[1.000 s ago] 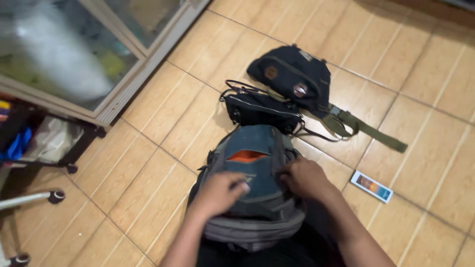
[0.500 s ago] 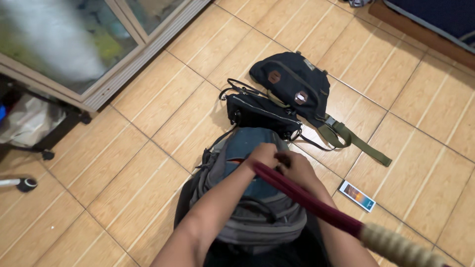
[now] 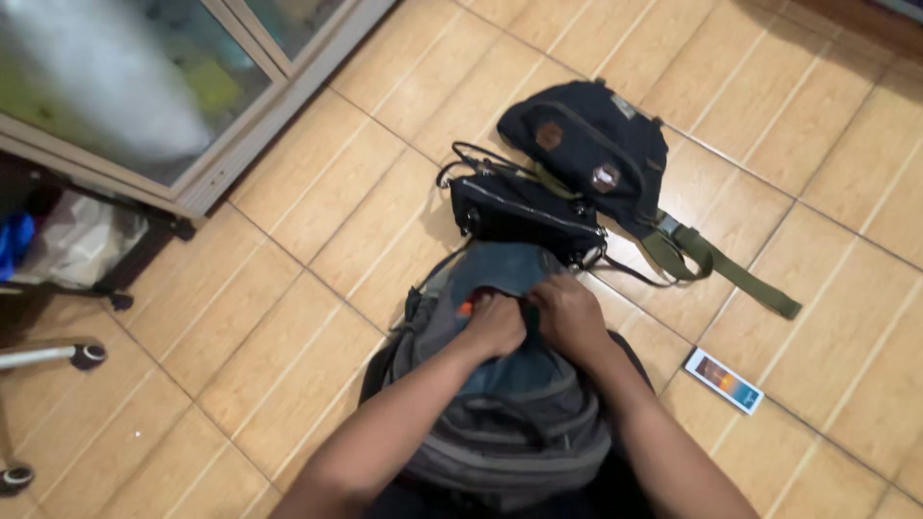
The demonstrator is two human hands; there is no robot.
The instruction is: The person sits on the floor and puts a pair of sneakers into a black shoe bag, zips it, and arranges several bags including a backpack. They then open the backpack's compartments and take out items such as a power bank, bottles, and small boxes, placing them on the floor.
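floor: tan tiled floor (image 3: 317,240), dark grout | upper left: metal-framed glass door (image 3: 173,86) | left edge: chair castors (image 3: 87,356) | light: soft, even

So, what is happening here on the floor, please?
A person crouches over a grey and blue backpack standing on the tiled floor. Both the left hand and the right hand press together at its top front pocket, where a bit of orange shows. Beyond it lie a small black bag and a black sling bag with an olive strap. A small flat box lies to the right.
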